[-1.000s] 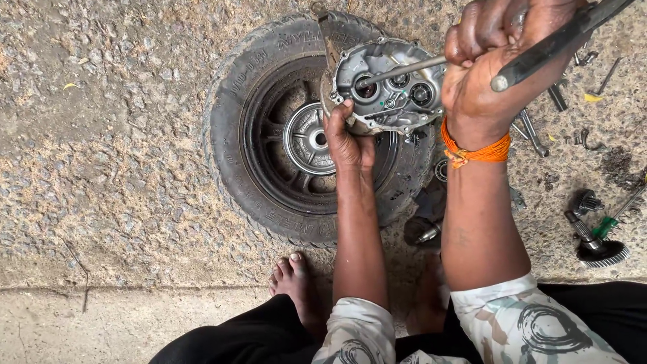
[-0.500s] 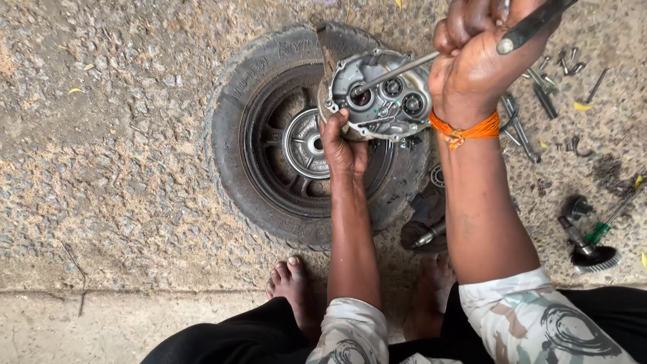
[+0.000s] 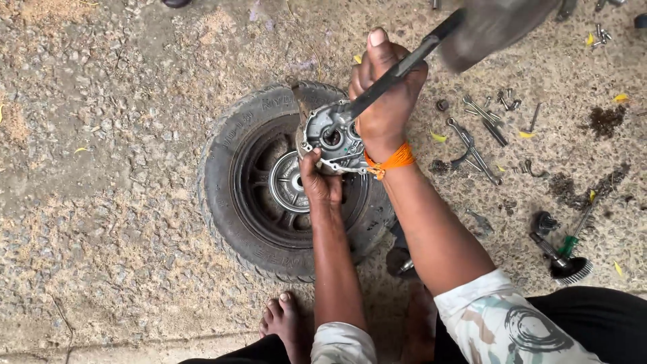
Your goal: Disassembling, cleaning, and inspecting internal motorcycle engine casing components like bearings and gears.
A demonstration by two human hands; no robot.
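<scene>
My left hand (image 3: 320, 183) grips the lower edge of a grey metal engine casing (image 3: 331, 139) and holds it over the rim of a small black tyre (image 3: 226, 168) that lies flat on the ground. My right hand (image 3: 387, 94), with an orange thread (image 3: 396, 160) around the wrist, is closed on the dark handle of a hammer (image 3: 411, 59). The handle slants up to the right to a blurred hammer head (image 3: 492, 27). The lower end of the tool in this hand meets a round hole in the casing.
The ground is rough gravelly concrete. Spanners (image 3: 472, 145), bolts and small parts lie scattered to the right. A toothed gear on a shaft (image 3: 569, 264) lies at the far right. My bare foot (image 3: 286, 323) rests just below the tyre.
The view has tilted, so the tyre and casing sit lower in frame. My right hand has swung the hammer, and its blurred head now shows at the top. My left hand keeps its hold.
</scene>
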